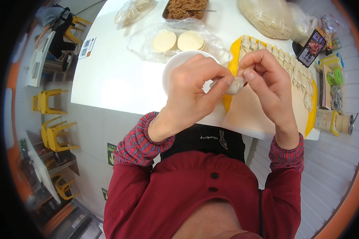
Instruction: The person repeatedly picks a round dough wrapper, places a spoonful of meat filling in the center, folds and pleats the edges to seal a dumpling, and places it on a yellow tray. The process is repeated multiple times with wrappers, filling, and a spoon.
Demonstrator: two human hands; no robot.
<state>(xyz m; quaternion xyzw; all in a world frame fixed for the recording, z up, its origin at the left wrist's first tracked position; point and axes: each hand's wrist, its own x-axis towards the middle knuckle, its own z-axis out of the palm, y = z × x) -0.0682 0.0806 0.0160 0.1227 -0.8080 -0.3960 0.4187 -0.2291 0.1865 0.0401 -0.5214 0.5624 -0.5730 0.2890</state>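
Observation:
Between my two hands is a pale dough dumpling (235, 86), held above the near left edge of a yellow tray (312, 115). My left hand (194, 86) pinches its left part between thumb and forefinger. The fingertips of my right hand (266, 80) pinch the upper right edge, where a little dark filling shows. Behind my left hand, partly hidden, stands a white bowl (170, 70). Rows of folded dumplings (287, 62) lie on the tray's far and right parts, and its near part shows a bare beige liner.
Beyond the bowl, round dough wrappers (164, 41) lie stacked on a plastic bag. A metal tray of minced filling (184, 9) holds a utensil. Bagged noodles (267, 19) and a propped phone (311, 47) stand far right. Yellow stools (55, 101) and a person (52, 21) are at left.

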